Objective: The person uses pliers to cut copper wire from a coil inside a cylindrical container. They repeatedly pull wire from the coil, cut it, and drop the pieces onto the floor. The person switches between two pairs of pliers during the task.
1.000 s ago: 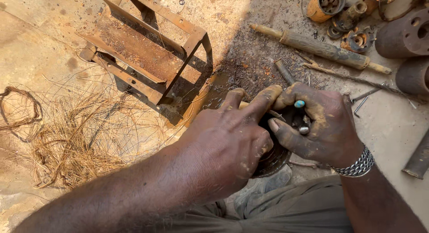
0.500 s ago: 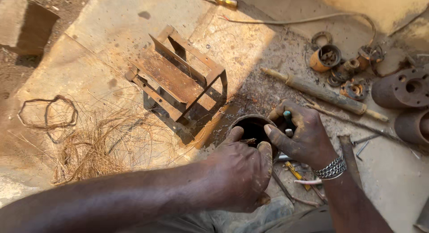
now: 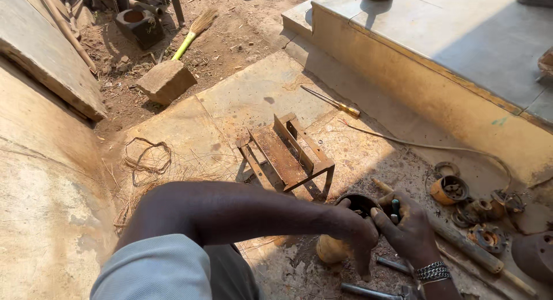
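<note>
While both hands clamp it from opposite sides, the dark round metal cup [image 3: 360, 203] sits between left hand [image 3: 358, 235] and right hand [image 3: 406, 228], mouth up, equally near.

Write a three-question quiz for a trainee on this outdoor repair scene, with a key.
1. True or false: both hands are on the dark round metal housing.
2. Which lies on the slab beyond the rusty metal stand? A) screwdriver B) saw C) paint can
3. Fill in: the right hand wears a metal ____ at the wrist.

Key:
1. True; the left hand grips its near rim, the right hand its far side.
2. A, the yellow-handled screwdriver.
3. bracelet.
</note>
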